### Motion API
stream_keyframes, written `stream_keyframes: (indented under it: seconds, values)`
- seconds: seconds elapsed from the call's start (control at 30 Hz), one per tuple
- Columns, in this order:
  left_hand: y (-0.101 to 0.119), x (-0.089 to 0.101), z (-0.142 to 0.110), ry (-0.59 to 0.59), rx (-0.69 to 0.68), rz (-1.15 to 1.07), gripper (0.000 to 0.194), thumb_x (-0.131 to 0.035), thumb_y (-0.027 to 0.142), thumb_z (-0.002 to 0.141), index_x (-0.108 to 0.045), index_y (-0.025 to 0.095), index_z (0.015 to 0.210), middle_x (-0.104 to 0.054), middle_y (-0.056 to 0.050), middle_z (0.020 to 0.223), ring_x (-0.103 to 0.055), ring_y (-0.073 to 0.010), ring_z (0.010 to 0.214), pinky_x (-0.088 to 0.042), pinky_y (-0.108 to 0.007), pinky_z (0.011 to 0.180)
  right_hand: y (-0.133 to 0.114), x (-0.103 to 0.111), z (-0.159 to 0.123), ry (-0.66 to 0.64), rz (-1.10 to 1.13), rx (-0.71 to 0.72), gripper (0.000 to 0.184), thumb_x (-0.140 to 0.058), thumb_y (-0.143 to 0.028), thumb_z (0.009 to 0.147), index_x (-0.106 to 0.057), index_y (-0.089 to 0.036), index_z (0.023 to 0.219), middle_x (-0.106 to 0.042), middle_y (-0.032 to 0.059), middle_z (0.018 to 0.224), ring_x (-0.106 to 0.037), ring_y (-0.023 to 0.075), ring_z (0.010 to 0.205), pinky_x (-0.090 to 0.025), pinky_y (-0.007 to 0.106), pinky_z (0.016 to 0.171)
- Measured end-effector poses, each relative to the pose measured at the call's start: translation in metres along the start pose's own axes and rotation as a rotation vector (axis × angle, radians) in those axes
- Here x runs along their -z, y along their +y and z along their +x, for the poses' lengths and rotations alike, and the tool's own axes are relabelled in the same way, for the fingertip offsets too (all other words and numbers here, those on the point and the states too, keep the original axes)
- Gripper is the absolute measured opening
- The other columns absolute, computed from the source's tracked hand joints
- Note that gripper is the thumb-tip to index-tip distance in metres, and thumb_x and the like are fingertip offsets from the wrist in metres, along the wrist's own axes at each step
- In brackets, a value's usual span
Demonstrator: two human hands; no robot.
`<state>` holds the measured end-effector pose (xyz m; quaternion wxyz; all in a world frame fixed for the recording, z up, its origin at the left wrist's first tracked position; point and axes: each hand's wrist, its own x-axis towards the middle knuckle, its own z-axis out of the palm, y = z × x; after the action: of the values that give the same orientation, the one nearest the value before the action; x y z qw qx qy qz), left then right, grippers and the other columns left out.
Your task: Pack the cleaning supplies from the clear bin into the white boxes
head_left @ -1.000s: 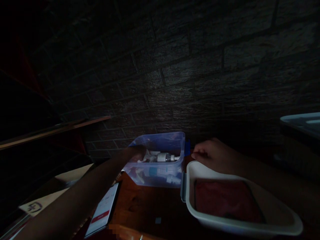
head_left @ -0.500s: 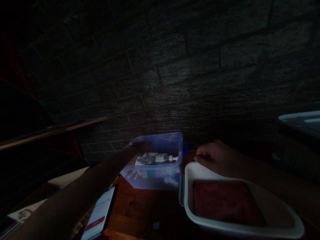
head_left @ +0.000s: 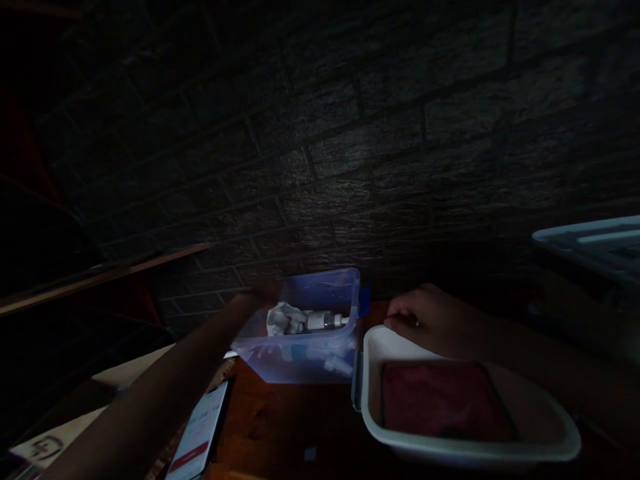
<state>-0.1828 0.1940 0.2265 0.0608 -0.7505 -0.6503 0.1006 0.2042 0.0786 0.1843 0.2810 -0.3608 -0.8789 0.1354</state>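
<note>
A translucent blue-violet plastic bin stands on the wooden table, with a pump bottle lying in it beside crumpled white material. My left hand is at the bin's far left rim; its fingers are lost in the dark. To the right, my right hand is closed, fingers curled, over the far rim of a white tub. What it holds, if anything, is hidden. Inside the tub lies a dark red folded cloth-like item.
A phone with a lit screen lies at the table's left edge. Dark stone-block wall rises behind the bin. A wooden shelf edge juts in at left, and a pale lid-like panel is at right. A small pale square lies on the table.
My left hand has drawn back from inside the bin to its left rim, uncovering more of the crumpled white material. My right hand stays curled by the tub. The view has shifted slightly.
</note>
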Motion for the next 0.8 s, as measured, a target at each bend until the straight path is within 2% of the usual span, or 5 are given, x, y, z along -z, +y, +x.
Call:
stream_keyframes:
  seconds: [0.17, 0.33, 0.47, 0.57, 0.8]
  values:
    - [-0.034, 0.051, -0.007, 0.096, 0.056, 0.055, 0.031, -0.066, 0.038, 0.098, -0.068, 0.013, 0.116, -0.069, -0.005, 0.117, -0.069, -0.0264, 0.102, -0.059, -0.042, 0.089, 0.000, 0.002, -0.003, 0.007, -0.001, -0.003, 0.019, -0.061, -0.028, 0.097, -0.076, -0.020, 0.089, -0.072, -0.0002, 0.077, -0.061, 0.0129, 0.065, -0.035, 0.027, 0.061]
    - [-0.050, 0.096, -0.019, 0.365, 0.031, 0.027, 0.027, -0.058, 0.035, 0.102, -0.071, 0.012, 0.102, -0.074, -0.006, 0.099, -0.070, -0.0230, 0.093, -0.054, -0.038, 0.087, -0.002, 0.002, -0.006, 0.027, -0.008, 0.020, 0.019, -0.062, -0.028, 0.097, -0.077, -0.020, 0.090, -0.071, -0.0003, 0.076, -0.061, 0.0128, 0.064, -0.035, 0.026, 0.061]
    - [-0.022, 0.091, -0.021, 0.415, -0.141, -0.036, 0.018, -0.063, 0.025, 0.090, -0.078, 0.017, 0.085, -0.080, -0.010, 0.088, -0.074, -0.0261, 0.089, -0.050, -0.029, 0.079, -0.005, 0.005, -0.010, 0.044, 0.002, 0.017, 0.019, -0.062, -0.028, 0.096, -0.077, -0.019, 0.089, -0.071, 0.0000, 0.075, -0.061, 0.0127, 0.064, -0.035, 0.026, 0.059]
    - [0.008, 0.089, -0.025, 0.498, -0.271, -0.098, 0.024, -0.059, 0.026, 0.089, -0.081, 0.018, 0.093, -0.080, -0.012, 0.103, -0.074, -0.0292, 0.098, -0.051, -0.033, 0.084, -0.008, 0.009, -0.011, 0.066, -0.010, 0.006, 0.020, -0.061, -0.028, 0.096, -0.077, -0.020, 0.088, -0.072, 0.0003, 0.075, -0.062, 0.0131, 0.064, -0.035, 0.026, 0.059]
    - [0.074, 0.116, -0.049, 0.621, -0.497, -0.306, 0.028, -0.059, 0.037, 0.096, -0.080, 0.020, 0.099, -0.077, -0.008, 0.104, -0.073, -0.0231, 0.091, -0.054, -0.030, 0.077, -0.012, 0.019, -0.008, 0.294, 0.047, -0.052, 0.018, -0.063, -0.033, 0.098, -0.075, -0.019, 0.099, -0.076, 0.0030, 0.090, -0.070, 0.0176, 0.080, -0.047, 0.027, 0.069]
